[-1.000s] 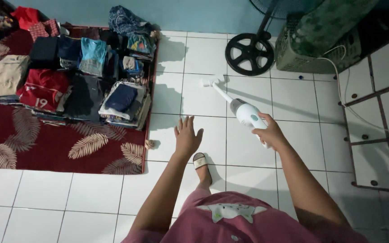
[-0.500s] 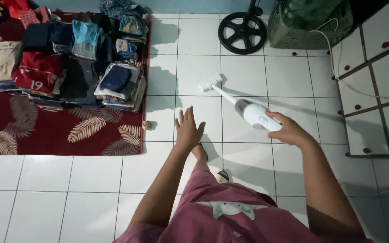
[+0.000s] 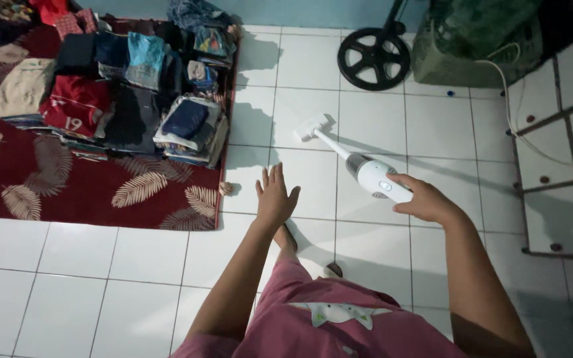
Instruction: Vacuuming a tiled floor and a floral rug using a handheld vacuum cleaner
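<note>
- The right hand point(image 3: 426, 201) has its fingers curled and clamped around the rear grip of a white handheld vacuum point(image 3: 374, 177); the thumb side lies against the body just behind the small button.
- Out from those fingers the vacuum's body narrows to a grey collar, then to a thin white tube that slants away and to the left, ending in a flat floor nozzle point(image 3: 313, 125) that rests on the white tile floor point(image 3: 432, 126).
- The left hand point(image 3: 274, 197) holds nothing: its fingers are straight and spread apart, palm down, hovering above the tiles, to the left of the vacuum and clear of it.
- Just under that open hand a foot in a sandal point(image 3: 289, 237) shows on the tiles, partly hidden by the forearm.
- Further left of the spread fingers lies a dark red rug with a leaf pattern point(image 3: 101, 199), its edge close to the hand.
- On the far part of the rug stand stacks of folded clothes point(image 3: 127, 86).
- Beyond the nozzle, well away from the right hand's fingers, are the round black base of a standing fan point(image 3: 374, 58) and a greenish basket point(image 3: 465, 63).
- A white cable point(image 3: 509, 99) runs down the tiled unit to the right.
</note>
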